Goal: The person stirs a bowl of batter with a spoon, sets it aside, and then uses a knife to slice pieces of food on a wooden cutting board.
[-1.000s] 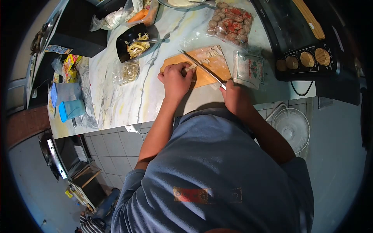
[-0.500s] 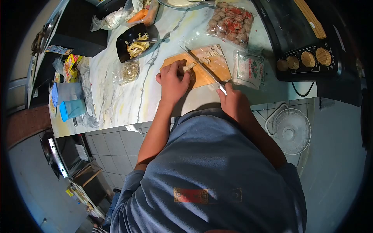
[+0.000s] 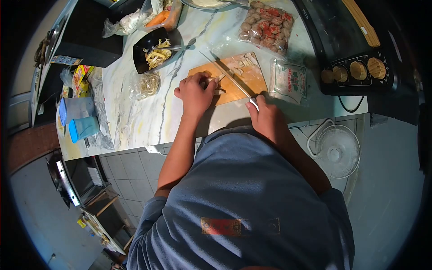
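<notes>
A wooden cutting board (image 3: pixel 247 85) lies near the counter's front edge. My left hand (image 3: pixel 196 94) is curled over the board's left end, its fingers closed on a pale piece of food (image 3: pixel 219 78) that they partly hide. In my right hand (image 3: pixel 270 119) is a kitchen knife (image 3: pixel 234 81), gripped by its white handle. The blade slants up and left above the board, just right of the held piece. Thin pale slices (image 3: pixel 245 62) are scattered at the board's far right.
Beyond the board sits a bag of meatballs (image 3: pixel 265 29); a white printed packet (image 3: pixel 288 82) lies to its right. Leftward are a bagged bundle (image 3: pixel 147 85) and a black bowl (image 3: pixel 143 47) of cut strips with a spoon. An oven (image 3: pixel 355 72) stands at right.
The knife and my right hand have shifted slightly left, the blade tip moving up and left. My left hand has slid a little left along the board.
</notes>
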